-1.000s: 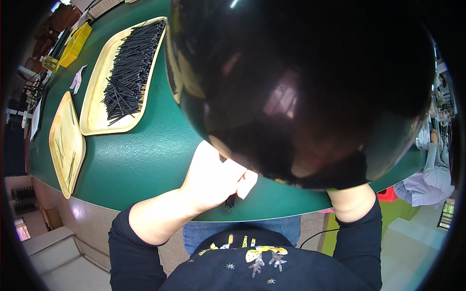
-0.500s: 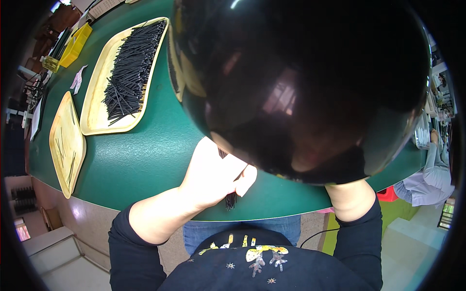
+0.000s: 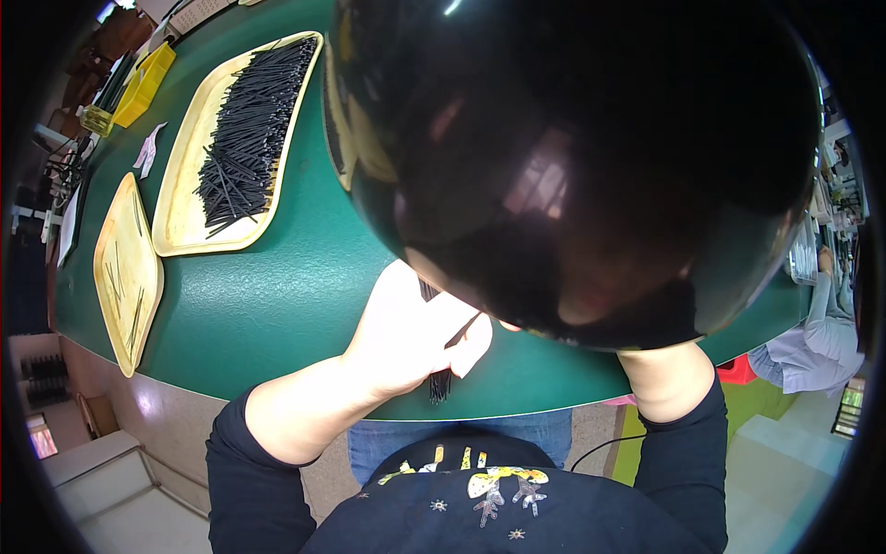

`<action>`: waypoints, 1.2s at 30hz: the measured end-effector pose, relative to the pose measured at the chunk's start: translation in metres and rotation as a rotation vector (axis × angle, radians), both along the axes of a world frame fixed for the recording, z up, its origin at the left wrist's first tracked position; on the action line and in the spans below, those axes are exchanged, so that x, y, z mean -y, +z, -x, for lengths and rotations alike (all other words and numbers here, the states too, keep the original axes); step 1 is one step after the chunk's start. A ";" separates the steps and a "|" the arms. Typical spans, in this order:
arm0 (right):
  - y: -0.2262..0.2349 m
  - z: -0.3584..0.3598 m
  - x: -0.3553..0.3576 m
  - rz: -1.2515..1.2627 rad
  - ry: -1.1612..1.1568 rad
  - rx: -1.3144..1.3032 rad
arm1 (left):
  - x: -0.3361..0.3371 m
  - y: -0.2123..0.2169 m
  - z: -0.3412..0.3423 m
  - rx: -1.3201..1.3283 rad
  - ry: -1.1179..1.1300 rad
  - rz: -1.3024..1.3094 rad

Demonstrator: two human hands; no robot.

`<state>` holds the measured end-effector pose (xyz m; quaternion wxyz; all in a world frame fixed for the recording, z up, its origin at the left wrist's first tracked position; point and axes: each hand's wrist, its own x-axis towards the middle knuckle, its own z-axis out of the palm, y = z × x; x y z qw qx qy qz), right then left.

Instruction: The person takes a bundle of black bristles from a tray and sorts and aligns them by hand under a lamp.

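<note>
Bundle of thin black rods (image 3: 440, 386) in the left hand (image 3: 415, 332), near the front edge of a green table (image 3: 268, 323).

The left hand's fingers are curled together and clamped on the bundle, whose ends poke out below them toward the person's body; a large glossy dark dome (image 3: 591, 175) covers the right hand past the wrist (image 3: 666, 374), so whether its fingers are apart or together cannot be told. To the left, a large cream tray (image 3: 185, 203) bears a dense heap of black rods (image 3: 245, 138), and just beside it a smaller cream tray (image 3: 120, 222) holds a few thin dark pieces. Farther back are a pinkish slip (image 3: 149, 152) and a yellow bin (image 3: 145, 86); another person (image 3: 826, 337) is at the far right.
</note>
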<state>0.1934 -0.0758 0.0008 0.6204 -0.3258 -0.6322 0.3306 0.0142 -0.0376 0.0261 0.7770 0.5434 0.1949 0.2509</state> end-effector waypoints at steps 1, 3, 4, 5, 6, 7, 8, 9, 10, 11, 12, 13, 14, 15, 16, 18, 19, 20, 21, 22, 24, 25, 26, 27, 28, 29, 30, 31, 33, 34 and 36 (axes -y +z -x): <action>-0.001 0.001 0.000 0.025 -0.013 -0.101 | 0.000 0.002 0.000 -0.057 -0.009 0.014; -0.004 -0.003 -0.001 0.043 0.023 -0.132 | 0.000 0.001 0.001 -0.044 -0.009 0.113; -0.007 -0.007 -0.002 0.042 0.048 -0.096 | 0.000 0.001 0.002 -0.041 -0.007 0.146; -0.008 -0.012 -0.002 0.042 0.067 -0.055 | 0.000 0.003 0.001 -0.056 -0.008 0.133; -0.012 -0.016 -0.002 -0.011 -0.005 0.077 | 0.001 0.003 0.000 -0.062 -0.011 0.126; -0.011 -0.014 -0.001 -0.037 -0.043 0.145 | 0.001 0.004 -0.001 -0.068 -0.015 0.119; -0.011 -0.011 -0.002 -0.064 -0.076 0.207 | 0.001 0.003 0.000 -0.078 -0.019 0.115; -0.008 -0.002 -0.001 0.001 -0.118 0.121 | 0.000 0.003 0.000 -0.082 -0.022 0.117; 0.002 0.001 0.001 0.035 -0.139 0.078 | 0.000 0.003 -0.001 -0.084 -0.026 0.122; 0.012 0.004 0.003 0.068 -0.159 0.034 | 0.000 0.002 -0.001 -0.081 -0.030 0.133; 0.030 0.004 0.005 0.300 -0.084 -0.152 | 0.000 0.002 0.000 -0.080 -0.032 0.141; 0.032 0.003 0.005 0.416 -0.040 -0.242 | 0.000 0.002 0.001 -0.080 -0.033 0.148; 0.035 -0.001 0.006 0.530 -0.010 -0.339 | 0.000 0.003 0.000 -0.075 -0.035 0.155; 0.027 -0.006 0.004 0.308 -0.004 -0.079 | 0.000 0.002 0.000 -0.075 -0.035 0.159; 0.022 -0.009 0.002 0.199 0.002 0.056 | 0.001 0.003 0.000 -0.071 -0.035 0.165; 0.014 -0.013 0.000 0.145 0.178 0.025 | 0.000 0.002 -0.001 -0.064 -0.032 0.177; 0.014 -0.012 0.000 0.174 0.268 -0.053 | 0.000 0.003 0.000 -0.059 -0.031 0.183; 0.014 -0.009 0.001 0.206 0.357 -0.131 | 0.001 0.002 -0.001 -0.053 -0.027 0.191; 0.018 -0.001 0.005 0.240 0.380 -0.344 | 0.000 0.002 -0.001 -0.047 -0.023 0.200; 0.014 -0.002 0.007 0.259 0.392 -0.451 | 0.001 0.002 0.000 -0.039 -0.019 0.208; -0.005 -0.012 0.011 0.256 0.303 -0.344 | 0.001 0.002 -0.001 -0.020 -0.018 0.233; -0.011 -0.019 0.010 0.247 0.255 -0.238 | 0.001 0.003 -0.001 -0.010 -0.018 0.248; -0.015 -0.022 0.007 0.237 0.208 -0.133 | 0.001 0.002 -0.001 -0.002 -0.016 0.263; -0.013 -0.025 0.001 0.074 0.087 0.274 | 0.000 0.002 -0.001 0.009 -0.014 0.284; -0.011 -0.024 0.001 -0.003 0.027 0.480 | 0.000 0.002 0.000 0.020 -0.014 0.305; -0.008 -0.023 0.000 -0.096 -0.037 0.676 | -0.001 0.002 0.000 0.027 -0.012 0.327; -0.006 -0.017 0.005 0.149 0.019 0.463 | 0.000 0.002 0.001 0.035 -0.010 0.347; -0.003 -0.016 0.005 0.271 0.053 0.357 | 0.000 0.003 0.001 0.046 -0.003 0.372; 0.002 -0.019 0.001 0.066 0.066 0.379 | 0.002 0.008 -0.003 0.069 0.027 0.421; 0.003 -0.020 0.001 -0.094 0.066 0.449 | 0.003 0.009 -0.004 0.073 0.046 0.439; 0.002 -0.019 0.003 -0.089 0.030 0.459 | 0.006 0.006 -0.006 0.075 0.084 0.459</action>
